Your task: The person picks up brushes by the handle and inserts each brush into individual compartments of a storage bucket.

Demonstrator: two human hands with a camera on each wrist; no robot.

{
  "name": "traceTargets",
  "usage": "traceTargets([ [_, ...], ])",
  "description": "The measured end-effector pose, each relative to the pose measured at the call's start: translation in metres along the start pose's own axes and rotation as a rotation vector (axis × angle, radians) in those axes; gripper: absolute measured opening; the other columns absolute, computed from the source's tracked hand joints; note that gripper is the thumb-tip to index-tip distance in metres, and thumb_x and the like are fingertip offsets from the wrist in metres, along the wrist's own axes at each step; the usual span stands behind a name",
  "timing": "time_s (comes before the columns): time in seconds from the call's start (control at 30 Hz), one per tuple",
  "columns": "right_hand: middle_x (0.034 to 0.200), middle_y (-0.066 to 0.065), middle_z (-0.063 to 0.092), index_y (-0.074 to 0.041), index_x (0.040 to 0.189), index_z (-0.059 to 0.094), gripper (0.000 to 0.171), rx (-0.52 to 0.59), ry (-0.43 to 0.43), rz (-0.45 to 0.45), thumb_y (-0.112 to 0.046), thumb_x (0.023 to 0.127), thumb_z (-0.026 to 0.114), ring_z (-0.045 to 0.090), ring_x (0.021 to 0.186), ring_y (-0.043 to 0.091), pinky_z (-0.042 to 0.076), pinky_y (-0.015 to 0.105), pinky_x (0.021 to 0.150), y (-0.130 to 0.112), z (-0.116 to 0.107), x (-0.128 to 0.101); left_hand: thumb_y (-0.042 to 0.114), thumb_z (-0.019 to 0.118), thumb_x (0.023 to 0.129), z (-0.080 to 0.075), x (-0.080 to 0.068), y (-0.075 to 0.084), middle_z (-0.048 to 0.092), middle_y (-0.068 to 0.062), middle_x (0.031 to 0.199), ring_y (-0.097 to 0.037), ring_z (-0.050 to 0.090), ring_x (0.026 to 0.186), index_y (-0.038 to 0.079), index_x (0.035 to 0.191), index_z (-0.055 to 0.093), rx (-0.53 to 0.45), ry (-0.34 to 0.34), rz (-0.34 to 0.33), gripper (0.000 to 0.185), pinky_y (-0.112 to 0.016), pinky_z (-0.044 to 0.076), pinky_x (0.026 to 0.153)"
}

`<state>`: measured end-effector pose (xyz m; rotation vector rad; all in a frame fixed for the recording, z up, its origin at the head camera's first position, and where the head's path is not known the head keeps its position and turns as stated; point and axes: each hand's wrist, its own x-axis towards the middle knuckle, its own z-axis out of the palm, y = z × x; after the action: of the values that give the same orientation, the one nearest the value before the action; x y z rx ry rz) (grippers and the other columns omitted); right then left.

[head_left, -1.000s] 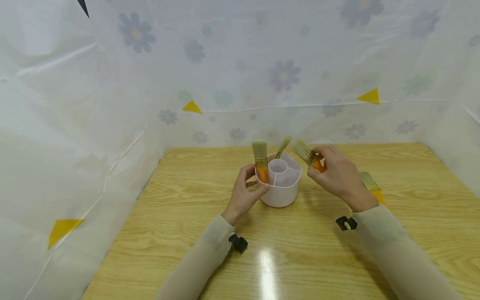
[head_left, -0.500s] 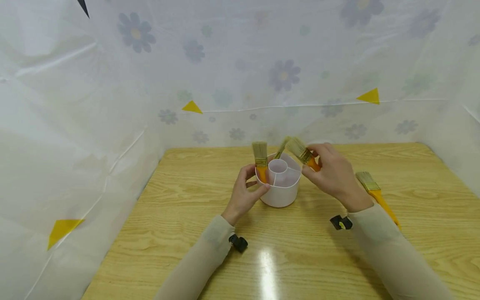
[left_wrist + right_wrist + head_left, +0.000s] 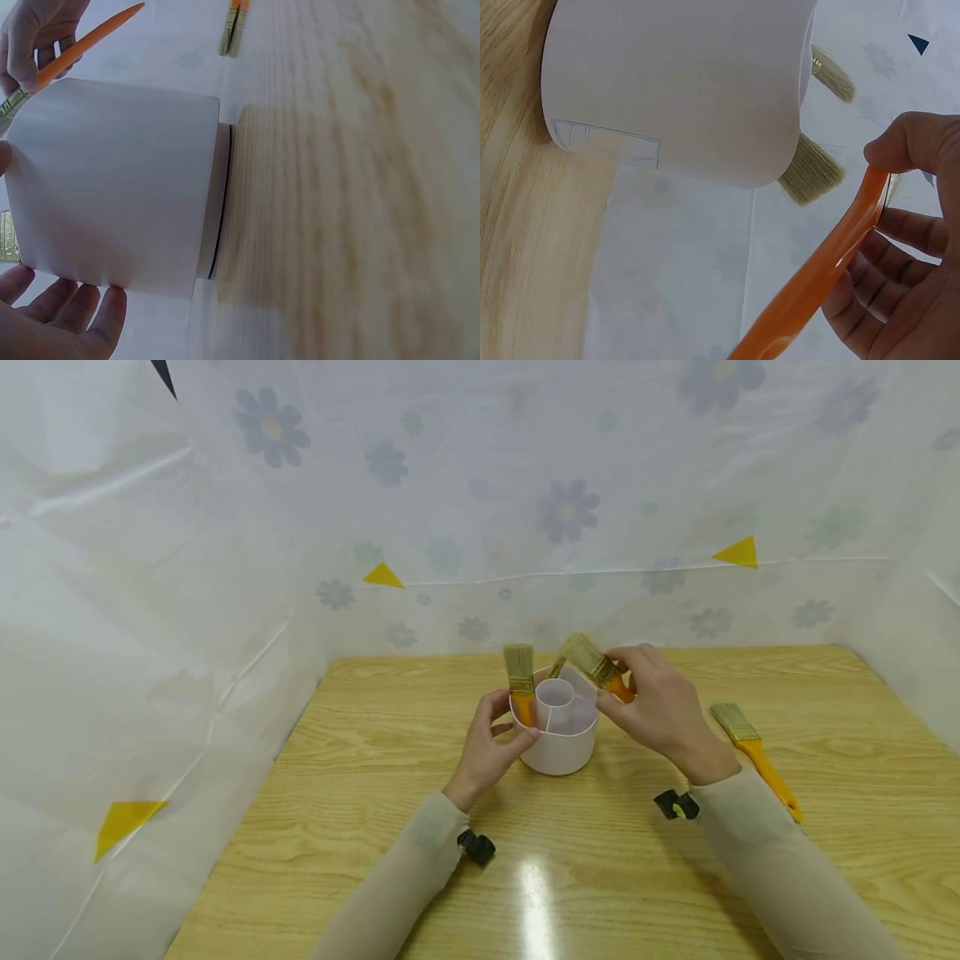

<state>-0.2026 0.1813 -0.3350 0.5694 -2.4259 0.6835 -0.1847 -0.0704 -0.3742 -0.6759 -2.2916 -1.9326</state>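
A white round organizer (image 3: 558,753) with a central tube and divided compartments stands upright on the table. My left hand (image 3: 486,758) holds its left side, thumb at the rim and fingers spread along the wall in the left wrist view. One paintbrush (image 3: 519,667) stands bristles-up in the left compartment. Another paintbrush (image 3: 556,668) leans at the back, partly hidden behind the one I hold. My right hand (image 3: 663,710) pinches a paintbrush (image 3: 587,658) near its ferrule, right of and above the rim. Its orange handle (image 3: 810,281) slants downward, outside the organizer in the right wrist view.
A further paintbrush (image 3: 757,764) with an orange handle lies on the wooden table (image 3: 360,793), right of my right forearm. White flowered sheeting (image 3: 465,510) rises behind and beside the table. A clear patch (image 3: 604,142) is on the organizer's outer wall.
My right hand has moved left with its paintbrush, closer over the organizer, covering more of the rear brush. The brush on the table shows fully now. My left hand stays put.
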Motion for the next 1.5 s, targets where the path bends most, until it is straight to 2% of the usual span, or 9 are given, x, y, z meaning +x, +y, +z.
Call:
traceTargets([
  [0.37,0.097,0.007,0.057,-0.005,0.118,0.058,0.045,0.008,0.011,-0.009,-0.021,0.077,0.070,0.049,0.070,0.018,0.039,0.031,0.052,-0.006,0.002,0.005,0.003,0.066,0.086,0.000,0.000,0.001,0.039,-0.024,0.140,-0.038,0.039,0.129,-0.007,0.139,0.034,-0.006,0.001,0.001,0.062,-0.057,0.037,0.100],
  [0.67,0.097,0.008,0.057,-0.005,0.118,0.059,0.044,0.036,0.018,-0.015,-0.018,0.078,0.069,0.051,0.071,0.021,0.039,0.032,0.053,-0.013,0.001,0.007,0.007,0.067,0.087,0.000,0.000,0.001,0.039,-0.024,0.140,-0.038,0.039,0.129,-0.007,0.139,0.033,-0.003,-0.004,-0.007,0.064,-0.056,0.037,0.101],
  [1.5,0.099,0.006,0.057,-0.004,0.119,0.058,0.044,0.065,0.032,-0.092,-0.017,0.077,0.066,0.048,0.069,0.015,0.040,0.030,0.050,-0.023,0.005,0.017,0.006,0.067,0.087,0.000,0.000,0.001,0.039,-0.022,0.140,-0.037,0.039,0.129,-0.005,0.140,0.034,0.000,0.000,-0.023,0.063,-0.056,0.037,0.101],
])
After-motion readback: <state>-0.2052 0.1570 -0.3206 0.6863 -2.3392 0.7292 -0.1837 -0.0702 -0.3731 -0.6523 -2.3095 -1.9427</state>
